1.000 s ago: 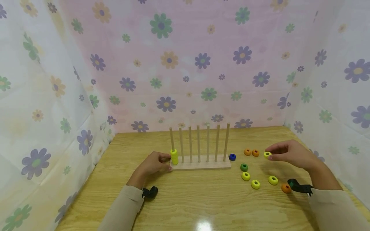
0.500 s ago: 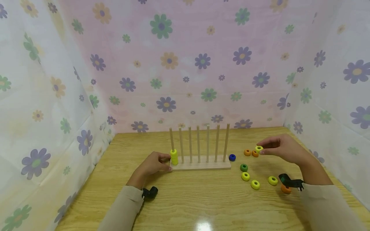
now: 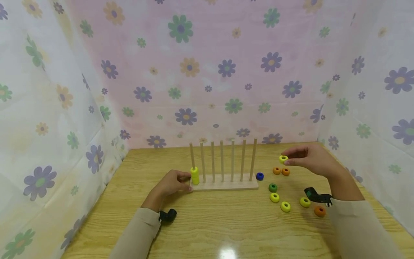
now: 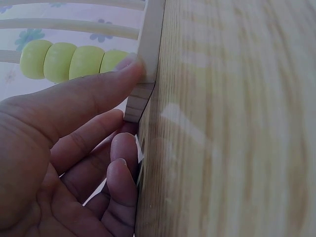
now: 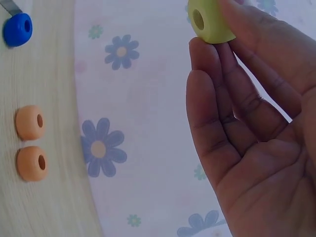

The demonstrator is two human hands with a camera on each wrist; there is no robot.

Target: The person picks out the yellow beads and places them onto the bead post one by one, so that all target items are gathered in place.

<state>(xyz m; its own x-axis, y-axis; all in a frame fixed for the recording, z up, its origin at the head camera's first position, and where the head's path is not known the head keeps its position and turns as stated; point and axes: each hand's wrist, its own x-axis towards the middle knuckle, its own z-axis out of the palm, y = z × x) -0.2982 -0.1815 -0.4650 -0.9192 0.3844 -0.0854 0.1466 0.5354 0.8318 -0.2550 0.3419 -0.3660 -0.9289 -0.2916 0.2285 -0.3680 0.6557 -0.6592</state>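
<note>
while the left hand point(image 3: 172, 185) grips the wooden peg rack point(image 3: 223, 186) (four yellow beads point(image 3: 194, 176) sit on its leftmost peg point(image 3: 192, 155)), the right hand point(image 3: 313, 160) pinches another yellow bead point(image 3: 283, 161) aloft.

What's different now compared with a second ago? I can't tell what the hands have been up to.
The right hand has moved left and upward in the head view, carrying the yellow bead it already pinched. Nothing has been newly taken or let go. The left hand still holds the end of the peg rack, and the stacked yellow beads and loose beads look unmoved.
</note>
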